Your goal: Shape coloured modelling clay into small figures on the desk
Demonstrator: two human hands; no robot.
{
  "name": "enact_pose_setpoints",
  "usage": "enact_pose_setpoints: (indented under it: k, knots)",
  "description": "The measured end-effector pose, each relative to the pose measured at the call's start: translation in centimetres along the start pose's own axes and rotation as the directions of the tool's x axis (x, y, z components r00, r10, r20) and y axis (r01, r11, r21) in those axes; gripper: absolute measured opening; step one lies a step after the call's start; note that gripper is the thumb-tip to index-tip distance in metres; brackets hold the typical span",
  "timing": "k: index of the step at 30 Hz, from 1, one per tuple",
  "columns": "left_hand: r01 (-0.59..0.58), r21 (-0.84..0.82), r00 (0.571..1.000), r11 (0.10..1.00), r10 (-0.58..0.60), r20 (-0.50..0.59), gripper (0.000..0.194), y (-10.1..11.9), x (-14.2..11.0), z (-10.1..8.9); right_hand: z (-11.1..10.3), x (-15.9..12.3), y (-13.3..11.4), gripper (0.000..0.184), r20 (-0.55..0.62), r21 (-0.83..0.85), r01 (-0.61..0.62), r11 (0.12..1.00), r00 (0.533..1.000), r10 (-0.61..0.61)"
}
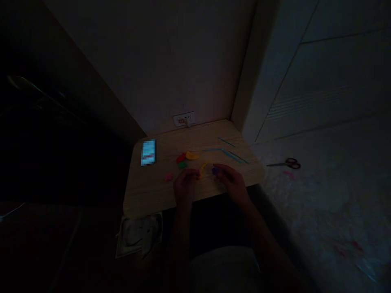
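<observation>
Over the front of a small wooden table (149,195), my left hand (185,186) is closed at the fingertips on a thin yellow-orange strip of modelling clay (203,166). My right hand (232,182) pinches a purple lump of clay (215,171), a short gap away from the strip. Behind my left hand lie a red clay piece (181,158), a green one (182,165) and a larger yellow one (192,156), close together. A pink lump (168,177) sits to its left. Dim light blurs the finger details.
Several thin blue-green modelling tools (232,155) lie at the table's right. A lit phone (148,152) rests at the left, and a wall socket (183,119) with a plug is behind. Red-handled scissors (288,163) lie off to the right. An open box (139,236) stands below the front-left edge.
</observation>
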State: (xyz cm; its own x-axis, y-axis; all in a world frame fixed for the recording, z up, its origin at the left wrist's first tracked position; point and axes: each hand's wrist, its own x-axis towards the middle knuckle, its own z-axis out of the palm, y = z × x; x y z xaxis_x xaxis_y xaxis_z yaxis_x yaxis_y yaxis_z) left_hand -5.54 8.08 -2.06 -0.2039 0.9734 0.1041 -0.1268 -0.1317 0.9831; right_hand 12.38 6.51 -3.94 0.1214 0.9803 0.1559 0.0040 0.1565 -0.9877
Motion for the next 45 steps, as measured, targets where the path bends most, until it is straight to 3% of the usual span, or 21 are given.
enact_pose_setpoints:
  k: [4, 8, 10, 13, 18, 22, 29, 32, 36, 41, 45]
  knots:
    - [0.014, 0.132, 0.989, 0.991, 0.005, -0.145, 0.014, 0.1, 0.7, -1.8, -0.3, 0.2, -0.1, 0.029, 0.001, 0.096, -0.054, 0.994, 0.999, 0.054]
    - [-0.006, 0.322, 0.982, 0.947, 0.066, -0.175, 0.013, -0.6, 1.1, -3.5, -0.3, 0.2, 0.1, 0.027, -0.011, 0.039, -0.053, 0.998, 0.999, 0.053]
    - [-0.091, 0.467, 0.98, 0.88, 0.162, -0.114, 0.012, -1.0, 1.1, -4.2, -0.3, 0.2, 0.4, 0.024, -0.022, -0.098, 0.0, 0.995, 1.0, -0.002]
    - [-0.269, 0.623, 0.956, 0.735, 0.284, 0.078, 0.019, -1.3, 1.0, -5.0, -0.2, 0.2, 1.0, 0.024, -0.018, -0.363, 0.095, 0.927, 0.994, -0.109]
    - [-0.415, 0.676, 0.909, 0.609, 0.308, 0.28, 0.03, -1.9, 0.7, -5.5, 0.0, 0.6, 2.2, 0.024, -0.021, -0.647, 0.136, 0.75, 0.98, -0.196]
    - [-0.439, 0.665, 0.898, 0.604, 0.278, 0.341, 0.035, -2.5, 0.5, -5.5, 0.0, 1.3, 2.7, 0.019, 0.016, -0.722, 0.179, 0.669, 0.97, -0.243]
    - [-0.465, 0.704, 0.884, 0.537, 0.239, 0.402, 0.047, -2.4, -0.3, -5.6, 0.0, 2.1, 3.1, 0.017, 0.078, -0.724, 0.223, 0.653, 0.967, -0.244]
    - [-0.464, 0.707, 0.884, 0.534, 0.235, 0.404, 0.051, -2.6, -0.3, -5.9, -0.1, 2.0, 3.2, 0.022, 0.072, -0.713, 0.228, 0.663, 0.965, -0.254]
    - [-0.442, 0.689, 0.897, 0.574, 0.282, 0.341, 0.041, -3.0, -0.2, -6.3, -0.2, 1.8, 3.2, 0.03, 0.074, -0.687, 0.247, 0.683, 0.959, -0.273]
    - [-0.379, 0.652, 0.925, 0.657, 0.292, 0.243, 0.023, -3.2, 0.0, -6.4, 0.0, 1.7, 2.2, 0.021, 0.078, -0.635, 0.304, 0.71, 0.94, -0.332]
    - [-0.333, 0.619, 0.939, 0.712, 0.313, 0.145, 0.025, -3.3, 0.0, -6.5, 1.2, 1.1, 0.6, 0.015, 0.082, -0.56, 0.336, 0.757, 0.932, -0.353]
